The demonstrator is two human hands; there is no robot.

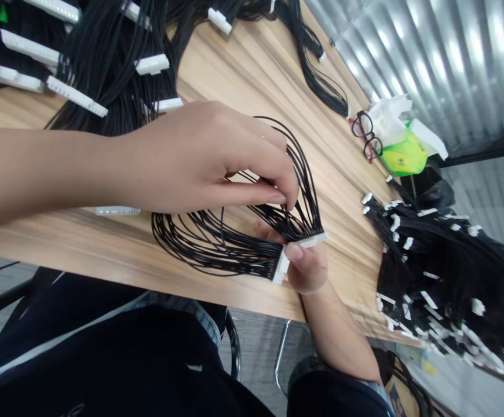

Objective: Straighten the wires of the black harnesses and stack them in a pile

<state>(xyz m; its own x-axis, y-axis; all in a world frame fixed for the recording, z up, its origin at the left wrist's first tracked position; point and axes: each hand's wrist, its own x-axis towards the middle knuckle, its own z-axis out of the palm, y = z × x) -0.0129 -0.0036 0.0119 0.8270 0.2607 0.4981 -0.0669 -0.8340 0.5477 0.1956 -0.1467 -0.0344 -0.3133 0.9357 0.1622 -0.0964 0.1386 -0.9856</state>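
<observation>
1. Wire harness (pixel 217 243): black leads in a loose, flattened loop, lying on the near part of a wood-grain table (pixel 252 75), close to its edge. Both hands are at its connector end.
2. Left hand (pixel 200 156): reaches in from the left of view. Thumb and index fingertips (pixel 273 198) are pinched together on a few leads just above the connectors.
3. Right hand (pixel 308 269): comes up from the bottom of view, closed on the white connector strips (pixel 313 240). Its thumb (pixel 295 251) presses on them from above, and its fingers (pixel 263 229) sit behind the leads.
4. Direction: the strips' long axis runs diagonally, low left to upper right in view. One set of leads sweeps left from them and curls round; the other rises and arcs over the top of the loop.
5. Further out, upper left: more black bundles (pixel 113 69) with white connectors, partly under the left forearm's line of view.
6. Right of the hands: a dense heap of similar harnesses (pixel 434 278).
7. Far table edge: spectacles (pixel 366 136) beside a green packet (pixel 404 153) and white tissue (pixel 391 119), with a corrugated metal wall (pixel 430 58) behind.
</observation>
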